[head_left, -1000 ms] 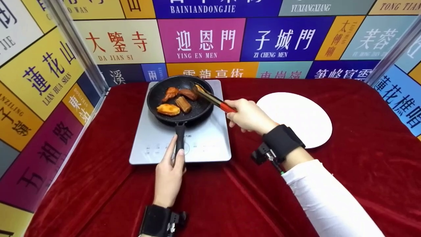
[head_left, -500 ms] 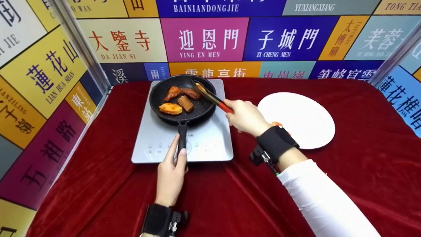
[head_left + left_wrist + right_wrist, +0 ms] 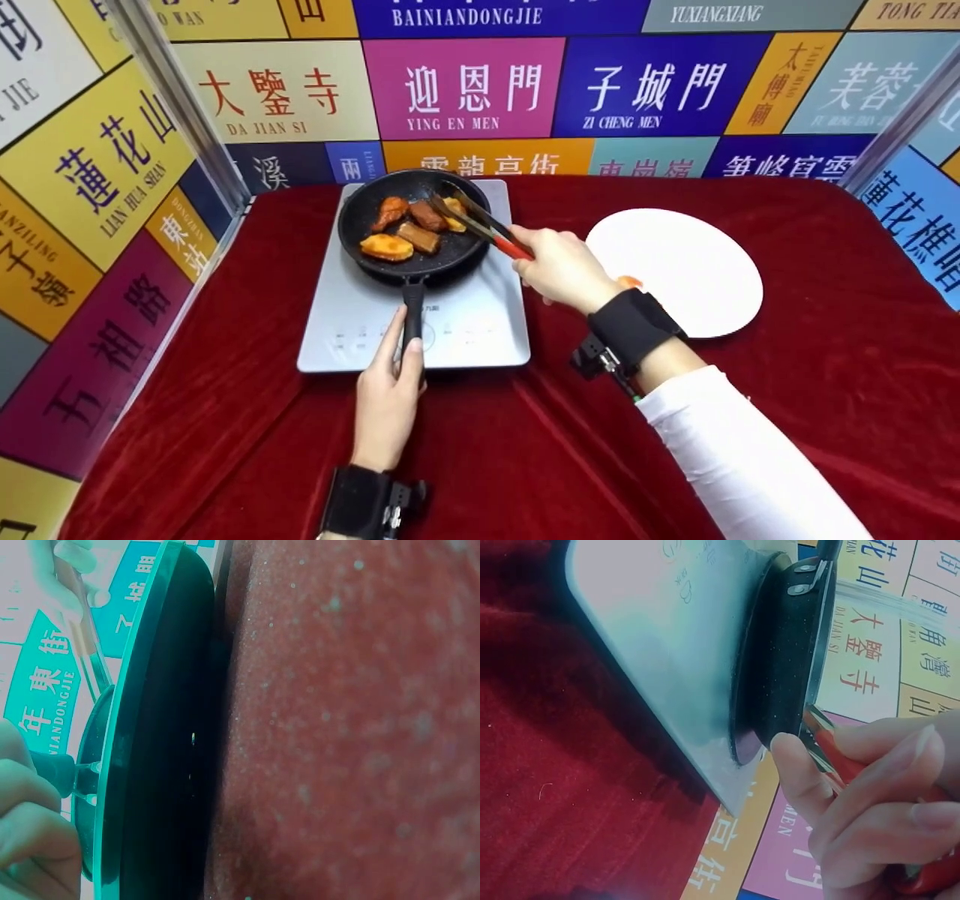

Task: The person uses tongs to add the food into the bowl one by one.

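Observation:
My left hand grips the black handle of a frying pan; in the left wrist view the fingers curl round it. The right hand holds red-handled tongs, their tips parted inside the pan beside a yellow piece of food. Around it in the pan lie a reddish-brown piece, an orange-red piece, a ridged brown piece and a yellow-orange piece. In the right wrist view, fingers wrap the tongs' red grip.
The pan sits on a flat silver-grey induction cooker. To its right a white plate carries a small orange-red item, partly behind the right wrist. Red cloth covers the table, and lettered panels stand behind it.
The tongs' tips have spread apart, and the yellow piece now shows between them on the pan floor. The ridged brown piece has turned more sideways. My left hand stays on the handle.

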`<state>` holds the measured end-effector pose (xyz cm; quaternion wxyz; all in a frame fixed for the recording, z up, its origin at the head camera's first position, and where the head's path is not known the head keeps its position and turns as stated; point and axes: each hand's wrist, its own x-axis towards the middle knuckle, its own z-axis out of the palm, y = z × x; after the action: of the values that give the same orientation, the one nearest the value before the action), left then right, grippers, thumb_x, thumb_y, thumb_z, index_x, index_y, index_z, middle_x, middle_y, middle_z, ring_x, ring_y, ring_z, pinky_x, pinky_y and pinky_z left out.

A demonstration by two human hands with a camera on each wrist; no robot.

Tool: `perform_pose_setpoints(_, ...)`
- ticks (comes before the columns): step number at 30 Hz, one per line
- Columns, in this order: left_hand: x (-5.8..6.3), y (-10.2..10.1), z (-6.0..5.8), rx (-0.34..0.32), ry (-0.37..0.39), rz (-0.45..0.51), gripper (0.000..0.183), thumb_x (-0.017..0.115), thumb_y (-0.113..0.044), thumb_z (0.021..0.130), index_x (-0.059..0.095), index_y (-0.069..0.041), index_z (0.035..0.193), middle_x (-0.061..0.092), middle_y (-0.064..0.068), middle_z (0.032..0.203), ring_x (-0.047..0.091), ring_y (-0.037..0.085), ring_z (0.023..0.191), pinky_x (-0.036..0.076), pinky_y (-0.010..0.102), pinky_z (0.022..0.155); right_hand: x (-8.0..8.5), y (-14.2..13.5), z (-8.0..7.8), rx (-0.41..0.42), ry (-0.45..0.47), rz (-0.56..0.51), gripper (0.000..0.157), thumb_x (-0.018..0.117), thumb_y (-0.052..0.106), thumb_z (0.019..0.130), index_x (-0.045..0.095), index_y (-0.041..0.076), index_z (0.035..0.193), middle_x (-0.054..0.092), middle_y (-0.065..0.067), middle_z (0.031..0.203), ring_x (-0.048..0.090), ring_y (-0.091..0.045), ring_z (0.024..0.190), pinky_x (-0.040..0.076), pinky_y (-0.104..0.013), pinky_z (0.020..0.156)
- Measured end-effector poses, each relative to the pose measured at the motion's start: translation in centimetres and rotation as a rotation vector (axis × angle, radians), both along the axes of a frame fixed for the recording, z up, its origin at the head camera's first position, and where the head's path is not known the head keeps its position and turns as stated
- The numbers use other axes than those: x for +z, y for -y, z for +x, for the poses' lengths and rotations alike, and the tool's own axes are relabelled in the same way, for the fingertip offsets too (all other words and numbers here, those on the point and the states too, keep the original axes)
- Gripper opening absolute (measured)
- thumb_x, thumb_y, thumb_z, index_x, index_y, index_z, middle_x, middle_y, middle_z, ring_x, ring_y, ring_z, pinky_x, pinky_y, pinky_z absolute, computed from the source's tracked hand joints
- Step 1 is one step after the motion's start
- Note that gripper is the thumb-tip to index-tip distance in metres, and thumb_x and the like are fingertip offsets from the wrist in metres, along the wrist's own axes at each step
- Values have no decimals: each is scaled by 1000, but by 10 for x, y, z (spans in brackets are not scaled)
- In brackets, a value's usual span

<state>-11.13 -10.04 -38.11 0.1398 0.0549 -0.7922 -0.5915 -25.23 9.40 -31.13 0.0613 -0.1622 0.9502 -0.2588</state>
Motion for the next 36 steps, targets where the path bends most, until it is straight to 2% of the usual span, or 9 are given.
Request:
perform_pose_setpoints(5,0,-1,1,-3,4,3,45,47,-26,94,36,-27,137,38,-1,51,44,13,47,41,26,48,-4,-1,1,7,-11,-6,54,55,23,87,36,20,138,63,-1,70,56,-19,41,43,-28,38)
perform_pose_setpoints(8,-2,0,0,-9,3,5,45,46,-27,94,36,-26,138,38,-1,51,44,14,47,41,26,48,-9,-3,2,11,16,-42,57,55,24,88,32,20,140,63,-2,74,55,-18,40,44,-29,38)
perform_pose_setpoints(15,-31,6,-13,-11,3,-2,45,46,-40,91,33,-41,135,42,2,53,47,17,49,43,28,49,-22,-11,8,-22,121,-177,62,53,30,89,22,26,142,65,-4,79,53,-24,41,41,-28,35)
perform_pose_setpoints(18,-34,8,-14,-8,2,-7,45,45,-42,91,33,-43,134,42,2,53,48,16,49,44,28,50,-26,-12,11,-24,126,-204,64,54,28,87,22,27,142,62,-7,77,53,-26,41,40,-28,34)
perform_pose_setpoints(20,-31,7,-12,-6,2,-3,45,46,-40,91,34,-41,134,41,2,52,47,17,49,44,29,50,-28,-11,12,-30,118,-200,64,55,27,86,23,30,142,60,-7,76,54,-27,42,40,-28,33)
perform_pose_setpoints(27,-4,0,0,5,0,-1,44,46,-26,94,36,-26,137,38,-1,52,45,16,50,43,26,50,-35,-13,15,-50,105,-171,73,55,18,77,23,34,140,60,-8,72,55,-29,42,40,-28,33)
perform_pose_setpoints(36,-1,-1,0,3,1,5,45,47,-25,94,36,-27,137,38,-1,51,44,15,48,42,26,50,-50,-21,23,-22,16,-170,77,62,18,77,22,33,141,55,-3,71,50,-19,34,44,-31,36)
